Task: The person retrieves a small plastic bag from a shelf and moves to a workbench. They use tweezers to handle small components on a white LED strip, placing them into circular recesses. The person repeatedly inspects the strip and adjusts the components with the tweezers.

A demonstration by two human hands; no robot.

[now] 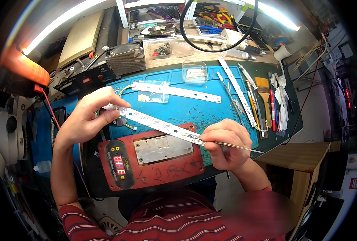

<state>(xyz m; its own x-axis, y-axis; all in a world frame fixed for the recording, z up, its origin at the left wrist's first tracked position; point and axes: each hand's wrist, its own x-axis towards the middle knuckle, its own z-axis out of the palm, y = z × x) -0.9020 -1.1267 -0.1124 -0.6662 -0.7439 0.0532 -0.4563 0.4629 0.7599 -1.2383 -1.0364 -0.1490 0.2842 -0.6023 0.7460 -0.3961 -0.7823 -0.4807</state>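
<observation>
A white LED strip [157,123] with a row of round clear lenses is held up at a slant over the red heating plate [177,172]. My left hand [91,116] pinches its left end between thumb and fingers. At the other end is my right hand [230,141], closed around thin metal tweezers [239,148], whose tips lie against the strip. Whether those fingers also grip the strip itself is hard to see. Below it, the heater's bare metal block [162,148] shows, beside a lit red display [119,165]. A wire with a small white connector [130,127] hangs near my left hand.
On the blue mat [182,108] lie another LED strip [182,91], a clear bag [153,94] and a small clear box [194,72]. A third strip [238,90], a brush [263,96] and pens stand to the right. An orange-handled tool [26,68] juts in at left.
</observation>
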